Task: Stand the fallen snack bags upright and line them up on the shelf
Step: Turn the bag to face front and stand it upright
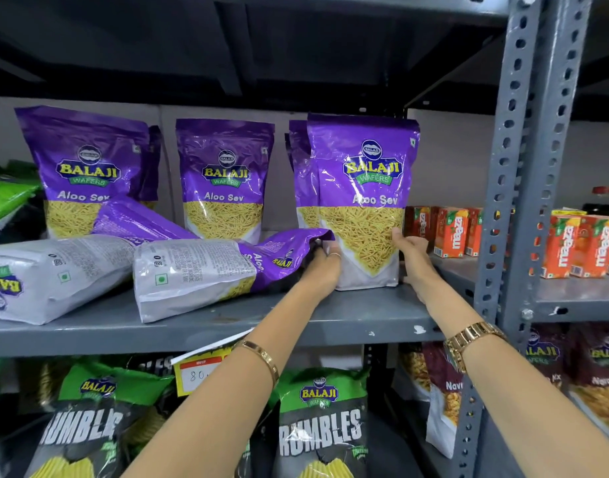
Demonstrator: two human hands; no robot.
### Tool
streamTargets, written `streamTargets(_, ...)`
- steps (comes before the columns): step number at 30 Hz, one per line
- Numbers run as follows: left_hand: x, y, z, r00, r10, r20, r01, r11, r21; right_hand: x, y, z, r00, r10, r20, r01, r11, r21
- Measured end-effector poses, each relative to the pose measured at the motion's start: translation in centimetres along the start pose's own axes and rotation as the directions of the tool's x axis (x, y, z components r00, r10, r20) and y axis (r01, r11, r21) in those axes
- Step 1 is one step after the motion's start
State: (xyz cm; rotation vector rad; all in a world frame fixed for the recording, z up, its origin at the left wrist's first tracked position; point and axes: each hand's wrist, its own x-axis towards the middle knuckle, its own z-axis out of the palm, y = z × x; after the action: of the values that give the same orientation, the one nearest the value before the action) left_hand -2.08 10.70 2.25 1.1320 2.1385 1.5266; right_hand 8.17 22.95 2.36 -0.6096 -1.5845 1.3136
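A purple Aloo Sev bag stands upright at the right end of the grey shelf. My left hand presses its lower left edge and my right hand its lower right edge, so both hold it. Another bag stands right behind it. Two more upright bags, one at the left and one in the middle, stand at the back. A fallen bag lies on its side just left of my left hand. A second fallen bag lies at the far left, and a third leans behind them.
A perforated steel upright bounds the shelf on the right, with orange Maaza juice cartons beyond it. Green bags sit at the far left. The shelf below holds Rumbles bags and a yellow price tag.
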Motion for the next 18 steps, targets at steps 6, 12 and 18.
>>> streamTargets(6, -0.7, 0.0, -0.1, 0.996, -0.031, 0.086, 0.019, 0.991, 0.13, -0.7, -0.6, 0.2, 0.985, 0.1, 0.139, -0.103, 0.995, 0.012)
streamTargets(12, -1.9, 0.0, -0.6, 0.992, -0.01, 0.129, -0.01, 0.988, 0.153, -2.0, -1.2, -0.5, 0.979, 0.118, 0.168, -0.117, 0.993, -0.017)
streamTargets(18, -3.0, -1.0, -1.1, 0.987, 0.086, 0.134, -0.103, 0.987, 0.121, -3.1, -1.2, -1.4, 0.983, 0.085, 0.161, -0.08, 0.996, -0.041)
